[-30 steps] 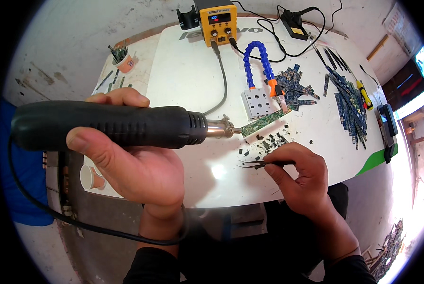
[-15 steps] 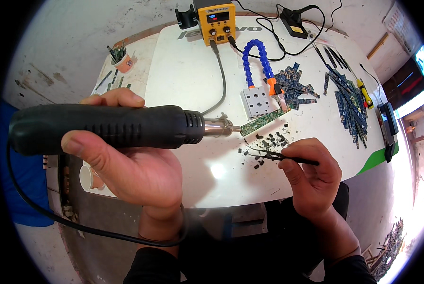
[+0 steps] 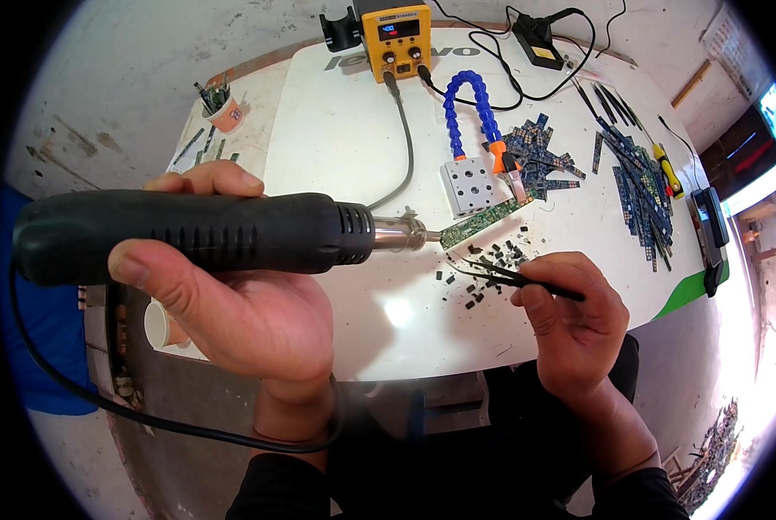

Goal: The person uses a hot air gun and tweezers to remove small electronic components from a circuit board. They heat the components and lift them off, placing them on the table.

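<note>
My left hand (image 3: 267, 321) is wrapped round a black hot air gun (image 3: 189, 234), its metal nozzle pointing right at the near left end of a green circuit board (image 3: 477, 223). A clip on a blue jointed arm (image 3: 468, 82) grips the board's far right end; the arm rises from a grey metal block (image 3: 469, 188) with holes. In my right hand (image 3: 576, 325) is a pair of black tweezers (image 3: 527, 279), pinched between thumb and fingers. Their tips are apart, below the board, over several small black chips (image 3: 496, 257) scattered on the white table (image 3: 353, 321).
Behind stands a yellow soldering station (image 3: 397, 39) with cables, beside a black soldering iron stand (image 3: 537, 43). Narrow board strips (image 3: 644, 191) lie piled at the right, near a yellow screwdriver (image 3: 667, 169) and a phone-like device (image 3: 709, 230). Paper cups (image 3: 225, 113) stand at the left.
The tweezers have shifted very slightly, their tips a little higher and nearer the board. The hot air gun has moved a touch to the left; the board stays put.
</note>
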The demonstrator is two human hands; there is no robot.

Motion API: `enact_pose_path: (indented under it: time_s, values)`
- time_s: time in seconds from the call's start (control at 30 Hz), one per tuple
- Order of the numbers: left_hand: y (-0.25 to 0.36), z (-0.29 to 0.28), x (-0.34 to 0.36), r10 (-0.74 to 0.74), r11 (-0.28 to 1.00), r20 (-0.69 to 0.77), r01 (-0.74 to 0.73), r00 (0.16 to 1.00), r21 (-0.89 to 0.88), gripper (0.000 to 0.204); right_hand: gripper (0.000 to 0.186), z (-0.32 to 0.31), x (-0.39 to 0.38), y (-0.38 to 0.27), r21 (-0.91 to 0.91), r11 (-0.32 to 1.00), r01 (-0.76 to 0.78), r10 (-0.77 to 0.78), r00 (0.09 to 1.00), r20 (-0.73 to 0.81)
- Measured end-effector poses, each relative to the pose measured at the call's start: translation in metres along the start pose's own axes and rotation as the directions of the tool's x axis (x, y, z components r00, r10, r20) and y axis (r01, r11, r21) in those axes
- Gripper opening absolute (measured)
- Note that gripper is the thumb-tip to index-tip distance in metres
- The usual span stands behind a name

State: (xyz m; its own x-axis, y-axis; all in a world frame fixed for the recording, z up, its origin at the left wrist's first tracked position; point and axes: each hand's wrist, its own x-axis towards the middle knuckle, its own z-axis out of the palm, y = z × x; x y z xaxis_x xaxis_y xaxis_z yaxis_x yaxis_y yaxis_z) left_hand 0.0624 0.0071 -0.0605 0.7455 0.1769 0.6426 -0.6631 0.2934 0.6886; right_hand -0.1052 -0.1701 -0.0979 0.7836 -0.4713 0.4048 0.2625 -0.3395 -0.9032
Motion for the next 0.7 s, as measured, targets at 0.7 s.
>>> enact_pose_path:
  time_s: [0.7]
  values:
    - [0.0017, 0.0053, -0.0002, -0.025, 0.999, -0.019, 0.024, 1.000, -0.036, 0.060, 0.021, 0.0060, -0.0012, 0.0017, 0.150, 0.978, -0.145, 0.147, 0.989, -0.005]
